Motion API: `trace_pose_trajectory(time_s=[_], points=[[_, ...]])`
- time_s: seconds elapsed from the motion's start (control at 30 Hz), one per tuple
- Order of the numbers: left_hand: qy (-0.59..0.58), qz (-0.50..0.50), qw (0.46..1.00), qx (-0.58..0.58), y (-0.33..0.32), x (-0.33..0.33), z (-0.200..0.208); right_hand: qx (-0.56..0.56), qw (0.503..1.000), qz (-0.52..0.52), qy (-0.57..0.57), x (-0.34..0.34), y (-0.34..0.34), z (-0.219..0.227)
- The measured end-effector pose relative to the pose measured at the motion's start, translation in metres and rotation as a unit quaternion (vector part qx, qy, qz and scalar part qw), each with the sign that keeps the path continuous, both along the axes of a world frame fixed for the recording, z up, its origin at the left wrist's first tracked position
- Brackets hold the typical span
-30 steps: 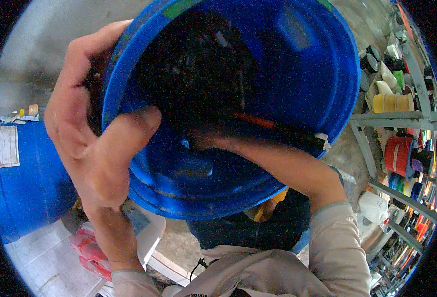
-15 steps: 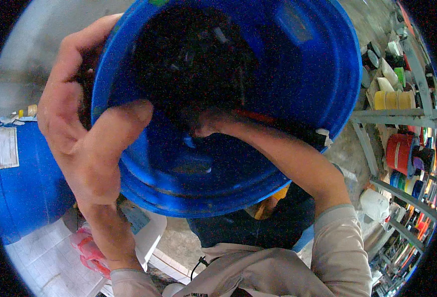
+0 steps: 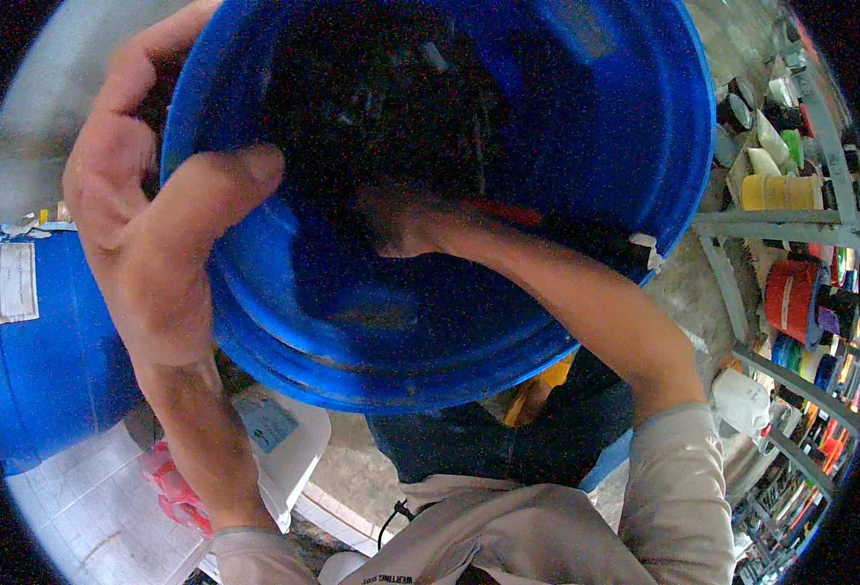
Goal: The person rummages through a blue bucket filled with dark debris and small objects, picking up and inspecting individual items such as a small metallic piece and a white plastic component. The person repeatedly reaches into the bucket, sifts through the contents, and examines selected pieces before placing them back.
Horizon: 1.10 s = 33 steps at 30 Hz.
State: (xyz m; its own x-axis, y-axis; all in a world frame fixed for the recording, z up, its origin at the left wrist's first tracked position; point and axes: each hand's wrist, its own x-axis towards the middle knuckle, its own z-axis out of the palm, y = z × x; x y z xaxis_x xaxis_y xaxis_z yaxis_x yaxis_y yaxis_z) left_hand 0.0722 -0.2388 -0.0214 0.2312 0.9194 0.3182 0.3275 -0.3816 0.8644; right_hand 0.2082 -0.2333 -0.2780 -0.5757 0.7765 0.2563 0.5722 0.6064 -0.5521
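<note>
A large blue plastic barrel (image 3: 635,127) is tipped with its open mouth toward me. My left hand (image 3: 142,210) grips its left rim, thumb over the inside and fingers around the outside. Through the mouth my right hand (image 3: 410,226) reaches in, beside a heap of dark scraps (image 3: 381,97) with a few pale bits. The right fingers are lost in shadow, so what they hold, if anything, is hidden. A red strip (image 3: 508,210) shows just beyond that forearm. On the barrel's right rim sits a small white scrap (image 3: 646,246).
Another blue barrel (image 3: 59,361) with a white label stands at the left. Below it are a white tub (image 3: 298,458) and a crumpled red plastic bag (image 3: 178,487). Along the right, a grey metal rack (image 3: 781,226) holds a yellow spool (image 3: 781,192), a red spool (image 3: 791,295) and a white jug (image 3: 740,400).
The barrel's mouth has shifted slightly up and left in view, my left hand moving with it on the rim. My right hand stays inside, slightly higher.
</note>
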Motion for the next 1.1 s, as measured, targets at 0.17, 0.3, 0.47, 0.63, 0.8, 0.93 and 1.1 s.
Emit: trace_pose_trajectory(time_s=[0.17,0.3,0.47,0.63,0.8,0.93,1.1], points=[[0.023,-0.014,1.000,-0.008,0.000,0.002,0.001,-0.253,0.949,0.048,-0.183,0.022,-0.012,0.067],[0.034,-0.016,0.997,-0.073,0.006,-0.001,0.011,-0.196,0.974,-0.017,-0.112,0.063,-0.060,0.116],[-0.018,-0.020,0.997,-0.071,0.007,0.003,0.013,-0.008,0.987,-0.152,-0.045,0.108,-0.115,0.164],[-0.048,-0.007,0.998,-0.039,0.002,0.017,0.010,0.099,0.868,-0.483,0.054,0.141,-0.177,0.176],[-0.037,-0.009,0.997,-0.068,0.007,0.021,0.014,-0.014,0.731,-0.667,0.144,0.141,-0.200,0.133],[0.016,0.015,0.998,-0.062,0.016,0.014,0.016,-0.282,0.709,-0.592,0.260,0.135,-0.183,0.142],[0.024,0.033,0.999,0.007,0.012,0.027,0.012,-0.233,0.774,-0.502,0.308,0.152,-0.176,0.086]])
